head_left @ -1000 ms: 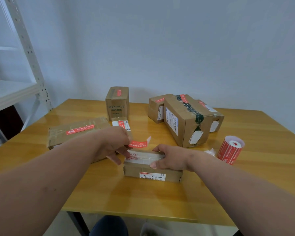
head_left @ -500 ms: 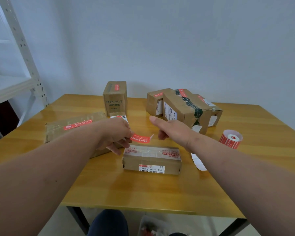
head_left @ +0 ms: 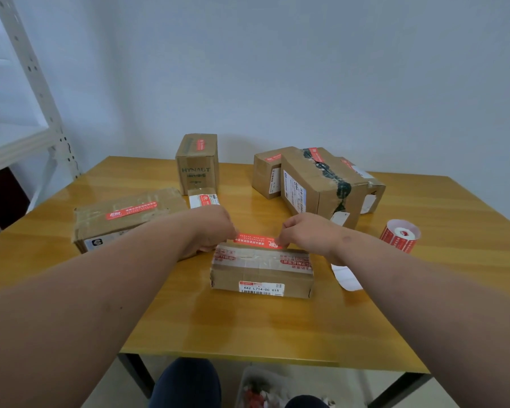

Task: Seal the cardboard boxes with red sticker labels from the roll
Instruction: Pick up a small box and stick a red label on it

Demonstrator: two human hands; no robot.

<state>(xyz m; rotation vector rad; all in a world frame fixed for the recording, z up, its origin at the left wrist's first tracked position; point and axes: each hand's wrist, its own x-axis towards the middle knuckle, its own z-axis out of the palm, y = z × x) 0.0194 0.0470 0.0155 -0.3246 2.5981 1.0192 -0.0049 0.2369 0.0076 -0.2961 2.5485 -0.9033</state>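
Observation:
A small flat cardboard box (head_left: pixel 259 272) with clear tape on top and a barcode label on its front lies in the middle of the wooden table (head_left: pixel 248 328). Just above its far edge a red sticker label (head_left: pixel 256 240) is stretched flat between my hands. My left hand (head_left: pixel 209 231) pinches the sticker's left end and my right hand (head_left: pixel 304 234) pinches its right end. The roll of red labels (head_left: pixel 400 235) stands to the right, apart from both hands.
A flat box (head_left: pixel 124 216) with a red label lies at the left, an upright box (head_left: pixel 198 163) and a small box (head_left: pixel 203 198) behind the hands, and a cluster of boxes (head_left: pixel 318 184) at the back right. White backing paper (head_left: pixel 346 276) lies right of the box. A metal shelf (head_left: pixel 27 113) stands left.
My right hand left the box top, rose, and took the free right end of the sticker. The sticker is now held taut by both hands over the box.

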